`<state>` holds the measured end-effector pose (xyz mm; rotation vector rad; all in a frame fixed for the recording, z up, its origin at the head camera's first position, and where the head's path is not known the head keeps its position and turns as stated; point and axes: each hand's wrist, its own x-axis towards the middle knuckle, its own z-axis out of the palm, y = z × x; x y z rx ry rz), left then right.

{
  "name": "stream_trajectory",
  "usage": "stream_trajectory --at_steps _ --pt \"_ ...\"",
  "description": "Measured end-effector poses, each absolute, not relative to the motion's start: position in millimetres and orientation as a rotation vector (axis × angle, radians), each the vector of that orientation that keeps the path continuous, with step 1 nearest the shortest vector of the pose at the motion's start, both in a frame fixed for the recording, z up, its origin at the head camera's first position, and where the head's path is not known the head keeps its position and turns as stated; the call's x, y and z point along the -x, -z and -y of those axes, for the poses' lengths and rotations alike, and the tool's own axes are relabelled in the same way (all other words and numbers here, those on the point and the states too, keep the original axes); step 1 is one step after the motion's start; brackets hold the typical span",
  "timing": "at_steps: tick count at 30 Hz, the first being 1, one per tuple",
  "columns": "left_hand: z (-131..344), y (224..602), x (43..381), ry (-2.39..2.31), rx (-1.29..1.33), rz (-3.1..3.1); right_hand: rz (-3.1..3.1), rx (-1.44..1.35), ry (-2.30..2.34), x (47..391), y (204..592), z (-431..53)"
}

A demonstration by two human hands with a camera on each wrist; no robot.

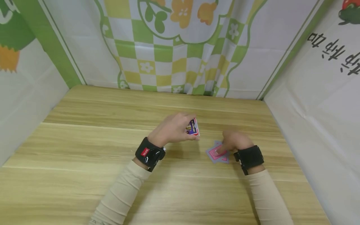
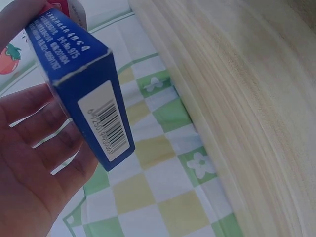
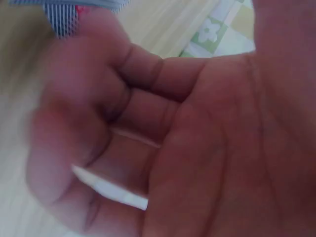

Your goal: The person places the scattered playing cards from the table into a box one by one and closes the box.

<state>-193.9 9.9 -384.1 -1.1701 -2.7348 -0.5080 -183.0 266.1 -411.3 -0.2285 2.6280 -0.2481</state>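
My left hand grips a small card box by its edges, thumb on the near side and fingers on the far side, above the wooden table. Its printed face and red-and-white end show in the head view. The left wrist view shows the box's blue sides, one with a white barcode label. To the right, my right hand pinches overlapping playing cards with red patterned backs, its thumb lying across the top one. In the right wrist view, curled, blurred fingers cover most of the cards.
The wooden table reaches back to a green-and-yellow checked curtain. White printed cloth walls close in the left and right sides. Each wrist wears a black strap with a camera.
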Motion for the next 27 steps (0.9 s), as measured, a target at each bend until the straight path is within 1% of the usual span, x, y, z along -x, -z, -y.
stream_trajectory --at_steps 9,14,17,20,24,27 --pt "-13.0 387.3 193.4 0.459 1.165 2.746 -2.629 0.311 0.253 188.0 416.7 -266.0" --pt "-13.5 390.2 193.2 0.433 1.158 2.767 -2.595 0.39 0.387 192.5 420.5 -271.2" --pt "-13.4 392.1 193.4 0.451 1.166 2.769 -2.536 0.513 0.627 195.3 417.4 -277.4" --pt "-13.1 392.6 193.5 0.478 1.171 2.776 -2.391 0.584 1.015 197.0 408.0 -284.5" --pt "-13.6 391.4 194.0 0.483 1.161 2.777 -2.131 0.55 1.527 197.1 392.7 -288.3" --pt "-14.8 391.3 193.9 0.482 1.177 2.762 -2.016 0.518 1.7 195.4 386.0 -286.1"
